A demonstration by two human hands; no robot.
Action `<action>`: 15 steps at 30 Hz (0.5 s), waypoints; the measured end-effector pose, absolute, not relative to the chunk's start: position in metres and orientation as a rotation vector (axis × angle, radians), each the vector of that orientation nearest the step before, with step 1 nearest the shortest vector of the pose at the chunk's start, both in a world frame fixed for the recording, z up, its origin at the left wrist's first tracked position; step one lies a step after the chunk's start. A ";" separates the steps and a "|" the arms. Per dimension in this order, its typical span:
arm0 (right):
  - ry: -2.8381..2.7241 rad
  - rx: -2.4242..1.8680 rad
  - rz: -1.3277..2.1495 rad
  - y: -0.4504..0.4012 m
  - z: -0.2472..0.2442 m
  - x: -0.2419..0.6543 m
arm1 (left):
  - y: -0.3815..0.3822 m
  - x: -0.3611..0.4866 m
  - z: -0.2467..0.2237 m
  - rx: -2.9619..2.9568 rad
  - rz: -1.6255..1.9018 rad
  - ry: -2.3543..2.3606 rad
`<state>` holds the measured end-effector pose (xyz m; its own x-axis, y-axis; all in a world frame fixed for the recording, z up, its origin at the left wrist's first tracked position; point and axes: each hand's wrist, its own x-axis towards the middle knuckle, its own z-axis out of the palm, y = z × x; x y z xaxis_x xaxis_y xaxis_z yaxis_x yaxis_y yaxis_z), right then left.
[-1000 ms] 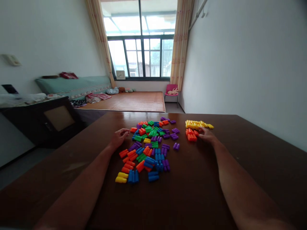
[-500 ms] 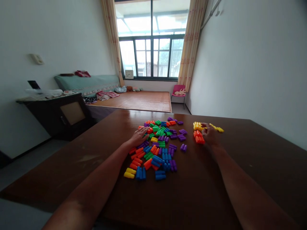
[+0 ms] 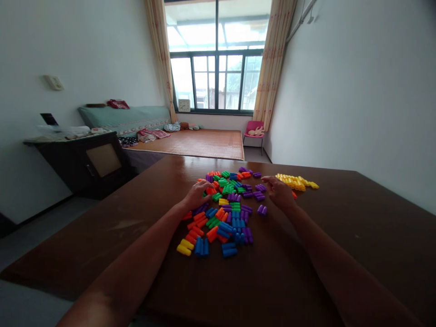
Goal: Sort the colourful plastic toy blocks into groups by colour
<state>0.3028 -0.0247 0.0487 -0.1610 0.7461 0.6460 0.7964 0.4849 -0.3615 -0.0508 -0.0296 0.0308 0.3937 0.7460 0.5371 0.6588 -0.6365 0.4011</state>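
Small bullet-shaped plastic blocks in joined rows lie in a mixed-colour pile on the brown table (image 3: 272,263). My left hand (image 3: 195,195) rests at the pile's left edge, its fingers and thumb closed round an orange block (image 3: 211,191). Green blocks (image 3: 223,183) and a yellow block (image 3: 223,202) lie close by. My right hand (image 3: 281,193) hovers right of the pile near purple blocks (image 3: 259,195), fingers stretched leftward with nothing visible in them. Beyond it sits a group of yellow blocks (image 3: 294,182). Orange blocks (image 3: 294,195) beside that group are mostly hidden behind this hand.
Blue blocks (image 3: 229,250) and a yellow pair (image 3: 185,247) lie at the pile's near edge. Past the table are a bed (image 3: 204,141), a pink chair (image 3: 255,125) and a window. A dark cabinet (image 3: 78,159) stands at the left.
My right hand has left the yellow and orange groups and moved left toward the pile. My left hand's fingers have drawn in round an orange block. The view has shifted slightly.
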 end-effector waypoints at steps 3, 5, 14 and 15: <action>-1.991 -1.093 0.148 -0.037 0.053 0.271 | -0.038 -0.039 0.038 2.376 1.177 1.093; -2.035 -0.998 0.393 -0.046 0.053 0.248 | -0.046 -0.028 0.044 2.281 1.175 0.966; -1.754 -0.756 1.148 -0.048 0.037 0.210 | -0.071 -0.003 0.058 2.267 1.082 0.804; -1.705 -0.778 1.140 -0.041 0.040 0.221 | -0.070 -0.006 0.058 2.265 1.079 0.830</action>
